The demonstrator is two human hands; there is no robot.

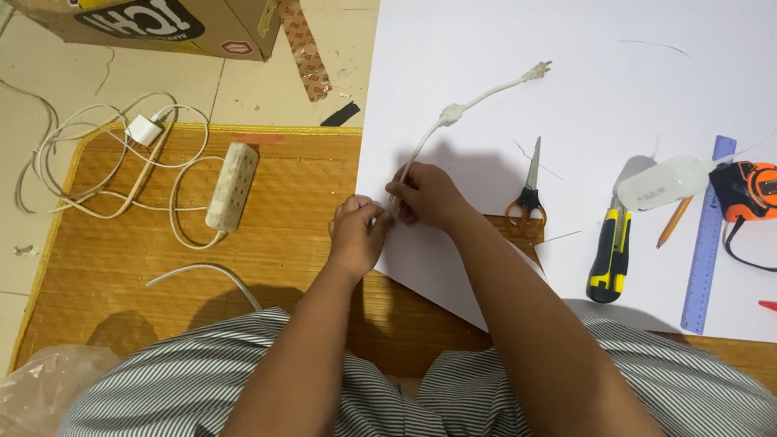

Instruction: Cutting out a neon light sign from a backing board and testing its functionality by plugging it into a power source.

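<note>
A white cable (453, 113) with a plug at its far end lies across the white paper sheet (583, 97). The right hand (425, 194) and left hand (356, 235) pinch its near end, fingers closed. Scissors (530, 194) lie just right.

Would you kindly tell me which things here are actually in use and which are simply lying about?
In use:
- white plug cord, held by left hand and right hand
- white sheet under it

Lying about:
- scissors
- utility knife
- ruler
- tape measure
- pencil
- power strip
- cardboard box
</note>
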